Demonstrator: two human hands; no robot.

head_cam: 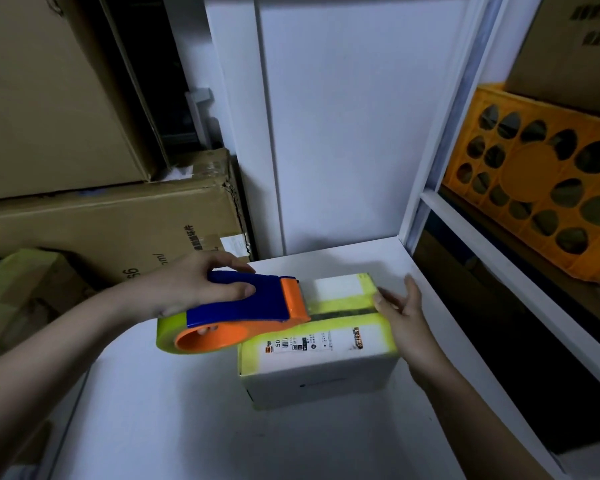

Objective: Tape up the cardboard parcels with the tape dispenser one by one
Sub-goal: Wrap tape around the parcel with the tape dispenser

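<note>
A small white parcel [321, 344] edged with yellow tape lies on the white table [160, 424], its top seam showing as a dark gap. My left hand [191, 287] grips the blue handle of the tape dispenser [243, 310], which carries an orange hub and a roll of yellow tape. The dispenser's orange front end rests on the parcel's top at the left end of the seam. My right hand [404, 313] presses with straight fingers against the parcel's right end.
Large cardboard boxes [111, 223] are stacked at the left behind the table. A yellow-taped parcel [25, 282] sits low at far left. A white shelf frame [465, 216] at right holds an orange crate [541, 181]. A white wall panel stands behind.
</note>
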